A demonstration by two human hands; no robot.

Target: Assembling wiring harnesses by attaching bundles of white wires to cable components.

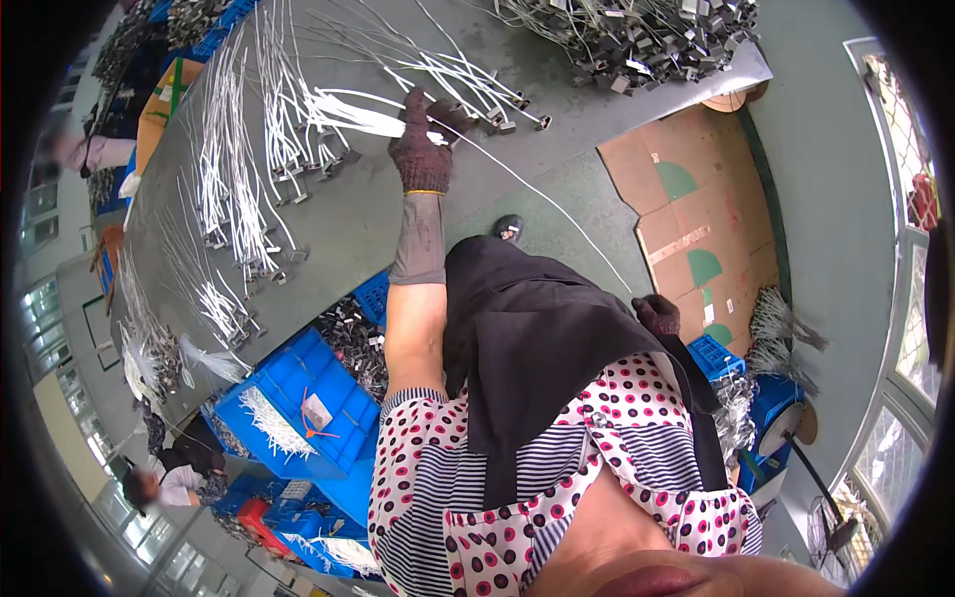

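My left hand (422, 149), in a dark maroon knitted glove with a grey cuff, reaches over the grey table. It is closed around a bundle of white cables (360, 111). From that hand a single white cable (557, 207) runs in a slack line down to my right hand (658, 314). My right hand, in a matching glove, is held low beside my black apron, its fingers closed at the cable's end. Near my left hand lie more white cables (473, 85) with small dark blocks on their ends.
Fanned rows of white cables (224, 159) cover the table's left side. A heap of grey metal blocks with cables (657, 45) sits at its far right. Flattened cardboard (696, 199) lies on the right. Blue crates (318, 388) stand at lower left. Other people are in the left background.
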